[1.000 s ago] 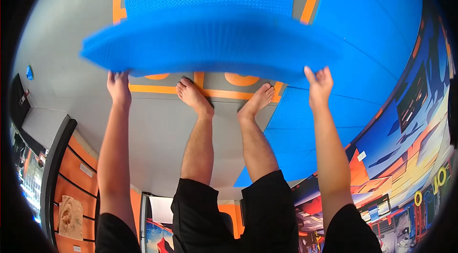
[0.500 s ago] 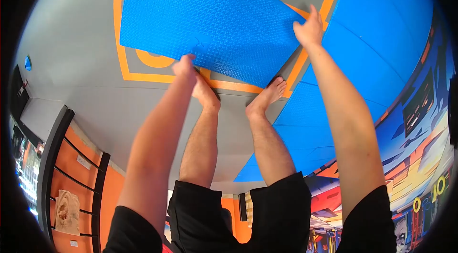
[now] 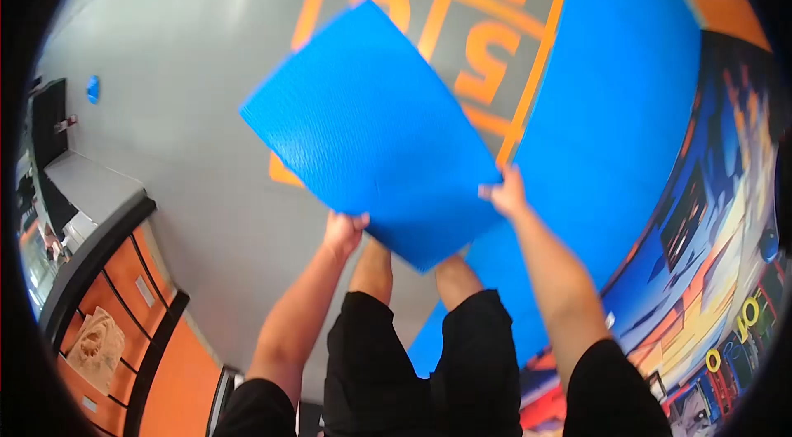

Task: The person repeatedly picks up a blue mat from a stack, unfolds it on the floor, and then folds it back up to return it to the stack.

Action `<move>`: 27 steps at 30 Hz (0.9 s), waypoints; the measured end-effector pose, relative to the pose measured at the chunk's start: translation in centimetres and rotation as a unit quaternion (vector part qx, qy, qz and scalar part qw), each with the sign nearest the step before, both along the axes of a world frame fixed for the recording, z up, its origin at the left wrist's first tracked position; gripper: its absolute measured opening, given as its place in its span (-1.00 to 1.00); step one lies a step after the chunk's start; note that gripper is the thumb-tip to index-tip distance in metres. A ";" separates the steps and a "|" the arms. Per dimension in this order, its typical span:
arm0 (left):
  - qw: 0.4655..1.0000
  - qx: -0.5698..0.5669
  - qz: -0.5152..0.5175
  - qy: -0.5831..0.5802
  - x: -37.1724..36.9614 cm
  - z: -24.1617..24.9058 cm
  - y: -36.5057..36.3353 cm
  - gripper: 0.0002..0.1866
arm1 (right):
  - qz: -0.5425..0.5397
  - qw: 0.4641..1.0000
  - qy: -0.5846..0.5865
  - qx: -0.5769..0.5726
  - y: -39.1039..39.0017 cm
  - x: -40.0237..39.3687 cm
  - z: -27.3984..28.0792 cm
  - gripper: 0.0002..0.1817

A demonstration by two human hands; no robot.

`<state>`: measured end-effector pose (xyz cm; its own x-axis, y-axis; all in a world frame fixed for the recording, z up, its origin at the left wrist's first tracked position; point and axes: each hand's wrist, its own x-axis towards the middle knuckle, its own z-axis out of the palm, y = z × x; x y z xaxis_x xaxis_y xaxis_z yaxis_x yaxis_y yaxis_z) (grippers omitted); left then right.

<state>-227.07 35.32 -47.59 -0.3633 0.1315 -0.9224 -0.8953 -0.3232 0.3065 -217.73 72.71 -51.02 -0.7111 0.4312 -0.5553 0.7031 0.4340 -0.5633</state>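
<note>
Square blue foam mat (image 3: 375, 136), textured, tilted, gripped by both hands (image 3: 421, 214)

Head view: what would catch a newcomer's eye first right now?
The blue mat fills the middle of the view, tilted and held off the floor by the left hand at its lower edge and the right hand at its right edge. Behind it, orange numbered squares are painted on the grey floor at the top. A blue mat strip runs down the right side.
</note>
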 end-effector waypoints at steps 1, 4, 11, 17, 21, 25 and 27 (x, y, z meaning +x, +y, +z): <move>1.000 0.011 -0.004 0.012 -0.9 3.9 -0.4 -0.48 | 0.008 0.998 -0.016 0.052 -0.8 0.5 4.2 -0.24; 0.999 -0.010 -0.005 0.033 -3.6 16.9 -0.6 -0.77 | -0.057 0.994 0.058 0.071 -3.7 -0.2 17.7 -0.33; 0.978 -0.035 0.016 0.206 -3.2 36.1 -6.2 -0.46 | 0.027 0.980 0.187 -0.060 -6.8 -2.5 35.1 -0.32; 0.933 -0.068 0.188 0.298 2.9 46.4 -8.5 -0.26 | 0.189 0.904 0.377 -0.065 -8.9 -7.3 43.1 -0.28; 0.878 -0.067 0.352 0.316 11.3 49.2 -6.0 -0.24 | 0.341 0.832 0.431 -0.072 -8.2 -11.2 46.3 -0.20; 0.797 -0.100 0.537 0.259 21.9 45.8 -1.7 -0.16 | 0.455 0.734 0.467 -0.189 -11.1 -12.4 51.4 -0.23; 0.713 -0.071 0.640 0.277 27.6 48.5 0.9 -0.13 | 0.546 0.706 0.397 -0.212 -14.1 -11.9 54.4 -0.27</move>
